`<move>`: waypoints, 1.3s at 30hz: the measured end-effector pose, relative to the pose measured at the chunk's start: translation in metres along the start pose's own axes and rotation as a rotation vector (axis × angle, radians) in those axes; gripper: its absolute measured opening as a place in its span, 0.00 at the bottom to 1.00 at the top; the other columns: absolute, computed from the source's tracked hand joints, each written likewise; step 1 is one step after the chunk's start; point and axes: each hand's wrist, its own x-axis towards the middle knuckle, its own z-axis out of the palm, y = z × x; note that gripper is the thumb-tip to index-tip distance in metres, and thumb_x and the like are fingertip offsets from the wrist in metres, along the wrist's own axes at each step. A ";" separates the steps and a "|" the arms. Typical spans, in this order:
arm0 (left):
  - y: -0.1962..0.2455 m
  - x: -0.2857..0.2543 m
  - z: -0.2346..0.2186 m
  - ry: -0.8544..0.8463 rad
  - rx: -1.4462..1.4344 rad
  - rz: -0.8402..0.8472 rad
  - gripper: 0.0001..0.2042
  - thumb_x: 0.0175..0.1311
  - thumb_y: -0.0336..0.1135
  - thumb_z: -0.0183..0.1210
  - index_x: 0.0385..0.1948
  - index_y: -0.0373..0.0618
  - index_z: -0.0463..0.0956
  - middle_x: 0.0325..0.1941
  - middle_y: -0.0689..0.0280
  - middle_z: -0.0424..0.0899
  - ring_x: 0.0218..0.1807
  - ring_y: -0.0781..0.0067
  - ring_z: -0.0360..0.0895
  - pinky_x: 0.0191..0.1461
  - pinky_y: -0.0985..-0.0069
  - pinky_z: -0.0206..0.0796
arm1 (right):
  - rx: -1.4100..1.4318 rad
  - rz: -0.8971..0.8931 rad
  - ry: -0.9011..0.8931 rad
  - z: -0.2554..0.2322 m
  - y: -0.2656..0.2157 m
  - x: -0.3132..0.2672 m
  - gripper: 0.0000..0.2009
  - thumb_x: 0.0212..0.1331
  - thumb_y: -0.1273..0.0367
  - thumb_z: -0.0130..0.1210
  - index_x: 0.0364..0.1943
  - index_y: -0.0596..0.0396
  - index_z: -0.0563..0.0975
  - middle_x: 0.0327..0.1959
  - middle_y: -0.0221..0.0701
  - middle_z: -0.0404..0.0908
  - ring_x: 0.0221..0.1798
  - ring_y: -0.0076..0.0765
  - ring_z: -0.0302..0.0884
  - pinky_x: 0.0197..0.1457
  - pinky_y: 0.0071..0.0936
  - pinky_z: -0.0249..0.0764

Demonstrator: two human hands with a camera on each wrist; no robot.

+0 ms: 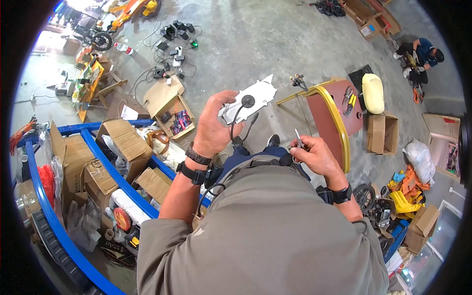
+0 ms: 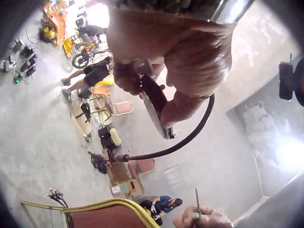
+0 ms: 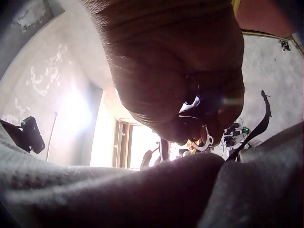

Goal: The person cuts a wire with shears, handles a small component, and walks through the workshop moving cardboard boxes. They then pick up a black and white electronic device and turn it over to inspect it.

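In the head view, my left hand (image 1: 212, 123) grips a flat, whitish metal plate (image 1: 261, 94) with an uneven outline, held out in front of the body. A round black piece (image 1: 248, 101) sits on its face, and a black cable (image 1: 232, 123) loops down from there. The left wrist view shows the plate edge-on between fingers and thumb. My right hand (image 1: 318, 156), lower and to the right, pinches a small metal tool (image 1: 298, 136) with a slender tip pointing up. A ring-shaped metal part (image 3: 208, 140) shows by the fingers in the right wrist view; the palm hides the rest.
A blue metal frame (image 1: 93, 147) with cardboard boxes stands at left. An open carton (image 1: 176, 117) lies ahead. On the right is a reddish chair (image 1: 327, 110) with pliers (image 1: 350, 104) on it. Chargers and cables (image 1: 179, 32) lie on the floor. Another person (image 1: 420, 54) sits far right.
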 end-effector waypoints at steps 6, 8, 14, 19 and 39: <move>0.008 0.005 -0.001 -0.009 0.050 0.055 0.19 0.38 0.24 0.69 0.35 0.42 0.74 0.53 0.57 0.78 0.55 0.54 0.74 0.58 0.65 0.66 | -0.009 0.006 -0.003 0.001 -0.005 0.001 0.09 0.61 0.68 0.57 0.38 0.61 0.79 0.24 0.23 0.76 0.29 0.15 0.71 0.33 0.18 0.68; 0.007 0.006 -0.002 -0.014 0.070 0.088 0.17 0.38 0.24 0.69 0.32 0.41 0.74 0.53 0.57 0.79 0.55 0.54 0.74 0.57 0.66 0.66 | -0.006 0.002 -0.006 0.001 -0.005 0.002 0.09 0.61 0.68 0.57 0.38 0.61 0.79 0.24 0.23 0.76 0.29 0.15 0.71 0.33 0.18 0.69; 0.000 0.009 -0.004 -0.036 0.124 0.144 0.16 0.38 0.23 0.68 0.29 0.38 0.71 0.55 0.54 0.78 0.49 0.61 0.78 0.49 0.71 0.71 | 0.008 0.003 0.005 0.001 -0.004 0.004 0.09 0.61 0.68 0.58 0.38 0.61 0.79 0.25 0.22 0.76 0.29 0.15 0.70 0.33 0.18 0.68; 0.002 0.010 -0.004 -0.050 0.037 0.060 0.15 0.39 0.23 0.69 0.26 0.37 0.70 0.56 0.54 0.78 0.36 0.72 0.78 0.42 0.75 0.71 | 0.021 0.019 0.017 0.001 -0.007 0.005 0.09 0.61 0.68 0.58 0.38 0.60 0.79 0.24 0.21 0.75 0.28 0.14 0.69 0.33 0.18 0.67; -0.029 0.009 -0.007 -0.053 -0.994 -0.567 0.16 0.71 0.41 0.46 0.48 0.36 0.71 0.38 0.48 0.84 0.27 0.69 0.81 0.22 0.79 0.65 | -0.026 -0.012 0.016 0.000 -0.012 0.011 0.09 0.60 0.68 0.58 0.37 0.60 0.79 0.25 0.19 0.74 0.29 0.13 0.67 0.32 0.18 0.66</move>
